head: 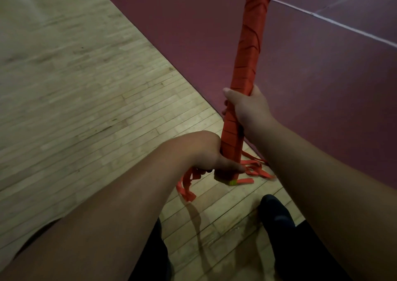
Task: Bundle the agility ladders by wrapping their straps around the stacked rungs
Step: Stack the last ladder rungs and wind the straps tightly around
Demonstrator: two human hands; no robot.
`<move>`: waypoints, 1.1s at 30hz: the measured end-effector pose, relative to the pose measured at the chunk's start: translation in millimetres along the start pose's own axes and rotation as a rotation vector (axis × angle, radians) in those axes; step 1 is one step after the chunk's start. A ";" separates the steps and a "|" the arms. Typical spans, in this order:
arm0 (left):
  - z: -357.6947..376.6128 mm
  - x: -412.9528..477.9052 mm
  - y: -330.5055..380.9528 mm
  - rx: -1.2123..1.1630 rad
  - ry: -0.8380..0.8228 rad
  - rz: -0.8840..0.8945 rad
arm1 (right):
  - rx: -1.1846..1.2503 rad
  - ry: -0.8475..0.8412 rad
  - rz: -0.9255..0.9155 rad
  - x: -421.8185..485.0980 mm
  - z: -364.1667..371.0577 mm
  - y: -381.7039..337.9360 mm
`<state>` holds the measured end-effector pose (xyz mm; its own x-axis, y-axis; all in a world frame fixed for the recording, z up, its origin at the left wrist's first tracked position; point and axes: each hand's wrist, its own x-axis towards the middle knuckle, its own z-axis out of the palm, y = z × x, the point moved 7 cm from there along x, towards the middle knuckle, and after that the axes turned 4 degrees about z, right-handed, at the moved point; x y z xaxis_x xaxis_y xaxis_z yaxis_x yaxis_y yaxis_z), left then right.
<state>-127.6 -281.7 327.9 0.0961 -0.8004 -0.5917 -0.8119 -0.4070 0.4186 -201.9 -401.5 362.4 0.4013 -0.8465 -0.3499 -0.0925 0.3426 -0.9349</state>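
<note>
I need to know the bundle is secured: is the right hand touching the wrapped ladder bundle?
Touching. The head view shows the right hand curled round the wrapped ladder bundle in its lower half, with no gap between palm and strap.

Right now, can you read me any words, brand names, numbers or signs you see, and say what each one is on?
There is no readable text anywhere in this view.
ladder bundle: plain orange strap wraps, no print.
yellow-green rung end: no marking that I can make out.
maroon floor: only a white line, no lettering.
</note>
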 end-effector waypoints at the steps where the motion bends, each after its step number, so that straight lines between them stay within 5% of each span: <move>1: 1.6 2.8 2.1 0.037 0.043 -0.013 | -0.041 0.012 -0.038 -1.6 0.2 -2.2; 5: -5.3 1.7 6.0 -0.032 0.125 0.018 | 0.028 -0.100 -0.024 -3.4 5.2 -10.8; 10: -5.1 -25.7 15.6 -0.327 -0.241 0.225 | 0.303 -0.373 0.101 -9.5 10.0 -29.1; 18: 5.6 -8.9 15.1 -0.267 -0.179 0.137 | -0.015 -0.012 -0.037 -2.2 0.4 -12.7; 28: 4.2 -12.5 7.3 -0.046 -0.281 0.174 | -0.097 0.038 -0.073 3.9 -5.9 -13.4; 33: 7.3 -14.3 5.9 -0.126 -0.309 0.145 | -0.159 0.053 -0.108 7.7 -3.6 -12.9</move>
<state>-137.9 -269.4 333.9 -0.2094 -0.6907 -0.6922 -0.7252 -0.3652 0.5837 -200.9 -413.9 371.5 0.3684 -0.8967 -0.2453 -0.1957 0.1832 -0.9634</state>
